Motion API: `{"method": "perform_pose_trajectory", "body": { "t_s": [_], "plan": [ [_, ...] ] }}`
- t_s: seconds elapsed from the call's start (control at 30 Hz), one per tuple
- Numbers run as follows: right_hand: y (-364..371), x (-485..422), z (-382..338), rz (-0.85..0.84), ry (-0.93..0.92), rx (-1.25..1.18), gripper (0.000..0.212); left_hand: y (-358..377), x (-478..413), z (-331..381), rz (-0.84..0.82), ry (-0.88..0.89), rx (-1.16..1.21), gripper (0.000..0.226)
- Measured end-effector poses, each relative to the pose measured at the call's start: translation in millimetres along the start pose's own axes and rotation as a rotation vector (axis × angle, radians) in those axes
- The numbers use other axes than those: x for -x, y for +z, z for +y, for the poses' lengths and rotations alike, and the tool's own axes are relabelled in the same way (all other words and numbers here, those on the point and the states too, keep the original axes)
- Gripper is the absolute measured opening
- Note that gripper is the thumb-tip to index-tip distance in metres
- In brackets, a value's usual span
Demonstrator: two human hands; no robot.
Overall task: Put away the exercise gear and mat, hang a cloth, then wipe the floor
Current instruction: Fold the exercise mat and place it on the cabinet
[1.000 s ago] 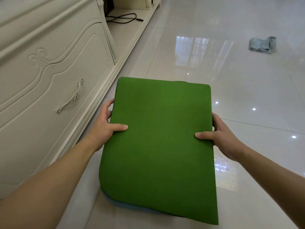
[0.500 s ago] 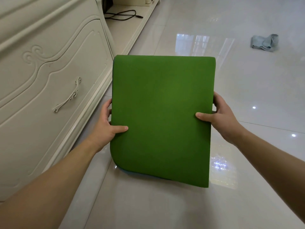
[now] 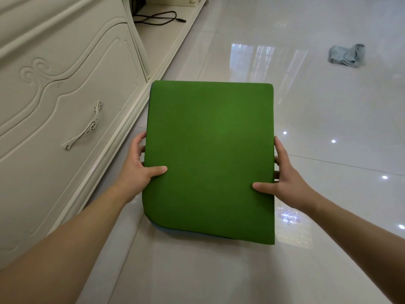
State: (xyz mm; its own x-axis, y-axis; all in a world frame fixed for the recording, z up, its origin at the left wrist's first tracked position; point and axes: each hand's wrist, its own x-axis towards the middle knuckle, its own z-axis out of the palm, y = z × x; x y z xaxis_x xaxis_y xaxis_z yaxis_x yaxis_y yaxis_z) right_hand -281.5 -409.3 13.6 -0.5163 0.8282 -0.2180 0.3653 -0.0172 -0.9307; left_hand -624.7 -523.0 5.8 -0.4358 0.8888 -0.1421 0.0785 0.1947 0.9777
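Observation:
A folded green mat (image 3: 210, 159) with a blue underside hangs in the air in front of me, above the floor. My left hand (image 3: 137, 170) grips its left edge, thumb on the green face and fingers behind. My right hand (image 3: 282, 178) grips the right edge the same way. The fold is at the top, the loose ends at the bottom. A crumpled pale blue cloth (image 3: 346, 55) lies on the floor at the far right.
A cream cabinet (image 3: 54, 110) with a carved drawer front and a curled handle (image 3: 84, 128) runs along the left. A black cable (image 3: 157, 18) lies on its low shelf at the back. Glossy white floor tiles (image 3: 328, 194) spread to the right.
The mat was lifted and tipped upright half a second ago; it now sits slightly lower and more tilted back. Both hands keep their grip on its edges.

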Motion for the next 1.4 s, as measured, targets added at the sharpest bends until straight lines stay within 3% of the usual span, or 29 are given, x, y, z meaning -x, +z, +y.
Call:
{"method": "perform_pose_trajectory", "body": {
  "t_s": [0.37,0.63,1.4],
  "plan": [
    [9.4,14.3,-5.1,-0.055,0.063,-0.092,0.107,-21.8,20.5,4.9,-0.056,-0.110,-0.041,0.078],
    [10.2,15.7,11.7,-0.030,0.093,-0.058,0.111,-12.7,19.5,-10.4,-0.079,-0.144,-0.093,0.091],
    [22.9,-25.2,48.9,-0.020,0.215,-0.003,0.106,6.1,-19.1,-52.5,-0.075,-0.228,-0.268,0.088]
  ]
}}
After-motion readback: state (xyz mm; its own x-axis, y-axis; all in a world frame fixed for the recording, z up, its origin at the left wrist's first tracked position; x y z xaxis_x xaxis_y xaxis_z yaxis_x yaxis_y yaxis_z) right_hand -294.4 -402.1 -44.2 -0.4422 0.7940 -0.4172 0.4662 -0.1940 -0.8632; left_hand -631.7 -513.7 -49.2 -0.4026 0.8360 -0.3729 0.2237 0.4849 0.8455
